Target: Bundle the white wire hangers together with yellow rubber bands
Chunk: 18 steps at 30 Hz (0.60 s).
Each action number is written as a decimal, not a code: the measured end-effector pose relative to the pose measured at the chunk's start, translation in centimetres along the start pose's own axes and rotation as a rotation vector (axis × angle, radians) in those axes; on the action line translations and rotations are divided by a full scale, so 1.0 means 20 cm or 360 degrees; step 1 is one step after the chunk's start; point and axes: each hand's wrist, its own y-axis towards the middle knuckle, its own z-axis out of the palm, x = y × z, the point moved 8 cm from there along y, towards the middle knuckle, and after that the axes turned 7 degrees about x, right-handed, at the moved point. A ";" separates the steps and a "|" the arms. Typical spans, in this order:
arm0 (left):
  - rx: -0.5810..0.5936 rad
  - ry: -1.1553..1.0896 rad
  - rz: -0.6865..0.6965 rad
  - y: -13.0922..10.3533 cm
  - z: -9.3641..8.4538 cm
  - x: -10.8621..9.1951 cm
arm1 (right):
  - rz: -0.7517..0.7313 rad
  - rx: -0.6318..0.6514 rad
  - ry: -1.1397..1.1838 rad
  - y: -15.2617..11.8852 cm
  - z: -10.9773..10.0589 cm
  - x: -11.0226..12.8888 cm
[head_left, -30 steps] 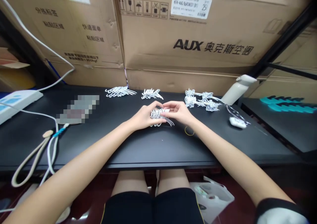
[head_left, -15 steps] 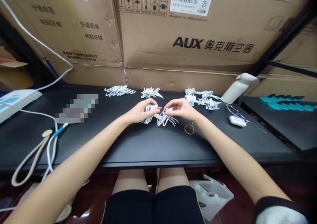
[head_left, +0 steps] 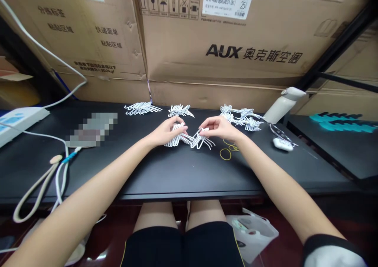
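My left hand [head_left: 167, 131] is closed round the top of a bunch of white wire hooks [head_left: 175, 139] over the black table. To its right, my right hand [head_left: 221, 128] pinches a second bunch of white hooks [head_left: 201, 139] between thumb and fingers. The shanks of the two bunches meet or nearly meet between my hands; I cannot tell whether they are linked. Several yellow rubber bands [head_left: 225, 154] lie beside my right wrist. Behind my hands rest a loose pile of white hooks [head_left: 141, 108] and a smaller pile [head_left: 180, 110].
Tied bundles of white hooks [head_left: 242, 117] lie at the back right, near a white bottle [head_left: 285, 105] and a white case [head_left: 282, 144]. Cardboard boxes [head_left: 224, 30] stand behind the table [head_left: 189, 176]. At left are a power strip [head_left: 20, 121], cables and a blurred-out object [head_left: 93, 130].
My hands have moved slightly apart, the left bunch going left and the right bunch a little right. More of the rubber bands now shows beside my right wrist.
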 end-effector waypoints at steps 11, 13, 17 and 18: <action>-0.0065 0.0219 0.0134 -0.01 0.01 -0.08 | -0.0021 -0.0117 0.0058 0.00 0.05 0.01; -0.0071 0.0258 0.0147 -0.01 0.02 -0.08 | -0.0030 -0.0139 0.0091 0.01 0.05 0.01; -0.0045 0.0197 0.0139 0.00 0.05 -0.05 | -0.0021 -0.0131 0.0141 0.02 0.07 -0.01; -0.0054 0.0203 0.0152 0.00 0.05 -0.05 | -0.0020 -0.0127 0.0153 0.02 0.07 -0.02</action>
